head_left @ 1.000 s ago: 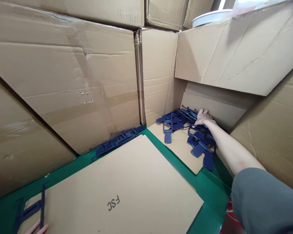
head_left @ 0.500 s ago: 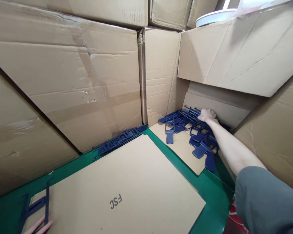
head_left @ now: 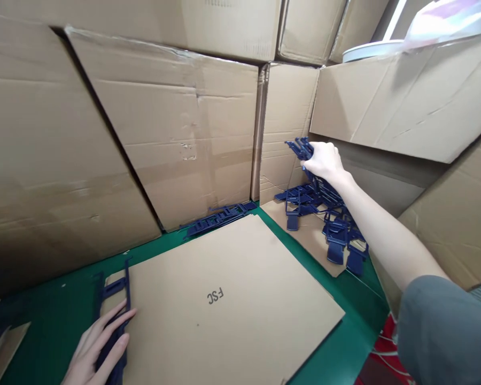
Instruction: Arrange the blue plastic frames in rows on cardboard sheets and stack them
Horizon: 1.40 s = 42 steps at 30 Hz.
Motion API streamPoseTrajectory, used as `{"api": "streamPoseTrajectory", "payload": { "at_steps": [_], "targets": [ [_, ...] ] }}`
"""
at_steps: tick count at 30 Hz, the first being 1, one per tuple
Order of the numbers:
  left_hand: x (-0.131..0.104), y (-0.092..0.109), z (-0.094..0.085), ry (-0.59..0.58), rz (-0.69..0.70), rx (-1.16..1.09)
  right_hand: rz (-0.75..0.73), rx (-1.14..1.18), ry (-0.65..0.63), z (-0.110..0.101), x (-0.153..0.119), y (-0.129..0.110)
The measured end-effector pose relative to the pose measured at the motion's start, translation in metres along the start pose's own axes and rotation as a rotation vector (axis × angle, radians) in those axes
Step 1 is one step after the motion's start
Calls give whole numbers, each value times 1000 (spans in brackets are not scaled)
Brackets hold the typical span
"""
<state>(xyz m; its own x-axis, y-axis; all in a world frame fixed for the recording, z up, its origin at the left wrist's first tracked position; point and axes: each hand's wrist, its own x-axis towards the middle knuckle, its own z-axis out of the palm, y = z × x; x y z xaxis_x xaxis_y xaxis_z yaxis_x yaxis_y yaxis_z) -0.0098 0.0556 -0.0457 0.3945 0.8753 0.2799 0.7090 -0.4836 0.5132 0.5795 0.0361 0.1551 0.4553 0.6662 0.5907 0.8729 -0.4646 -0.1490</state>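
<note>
My right hand (head_left: 324,160) is closed round a bunch of dark blue plastic hooked frames (head_left: 299,148), lifted above a pile of the same blue parts (head_left: 335,248). The pile lies on a cardboard piece at the right, and my forearm covers some of it. At the lower left my left hand (head_left: 100,342) rests with fingers stretched and apart on another dark blue hooked frame (head_left: 114,287). That frame lies along the left edge of a flat cardboard sheet (head_left: 240,321) marked FSC.
Big cardboard boxes (head_left: 176,139) stand stacked behind the green table surface (head_left: 152,247). More blue frames (head_left: 220,218) lie at their foot. A box flap (head_left: 401,101) overhangs the pile at the right. Cardboard edges (head_left: 8,347) show at the lower left.
My right hand has risen from the pile with a bunch of blue frames in it. My left hand shows more fully, still at the frame on the left. The whole view has shifted.
</note>
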Motion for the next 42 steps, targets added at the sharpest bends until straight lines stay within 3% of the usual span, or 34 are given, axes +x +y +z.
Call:
{"api": "streamPoseTrajectory", "payload": {
  "at_steps": [4, 10, 13, 16, 20, 23, 29, 32, 35, 37, 42],
  "targets": [
    [0, 11, -2, -6, -29, -42, -168, 50, -79, -4, -9, -77],
    [-5, 20, -1, 4, -1, -88, -292, 69, -272, 36, -55, -191],
    [-8, 23, -1, 1, 14, -109, -301, 86, -288, 60, -83, -231],
    [-11, 25, -1, -2, 5, -123, -356, 117, -331, 81, -109, -254],
    [-13, 26, 0, -9, -10, -124, -529, 160, -546, 103, -132, -264],
    [-14, 26, 1, -12, -9, -119, -666, 196, -758, 108, -130, -257],
    [-16, 28, 1, -22, -17, -108, -751, 365, -848, 80, -106, -218],
    [-16, 30, 1, -25, -30, -103, -748, 410, -1090, 66, -108, -204],
    [-16, 32, 0, -31, -28, -103, -779, 311, -1338, 65, -120, -206],
    [-17, 32, 0, -34, -25, -104, -794, 220, -1359, 69, -129, -213],
    [-18, 33, -1, -44, -30, -103, -878, 172, -1221, 69, -136, -224]
  ]
}}
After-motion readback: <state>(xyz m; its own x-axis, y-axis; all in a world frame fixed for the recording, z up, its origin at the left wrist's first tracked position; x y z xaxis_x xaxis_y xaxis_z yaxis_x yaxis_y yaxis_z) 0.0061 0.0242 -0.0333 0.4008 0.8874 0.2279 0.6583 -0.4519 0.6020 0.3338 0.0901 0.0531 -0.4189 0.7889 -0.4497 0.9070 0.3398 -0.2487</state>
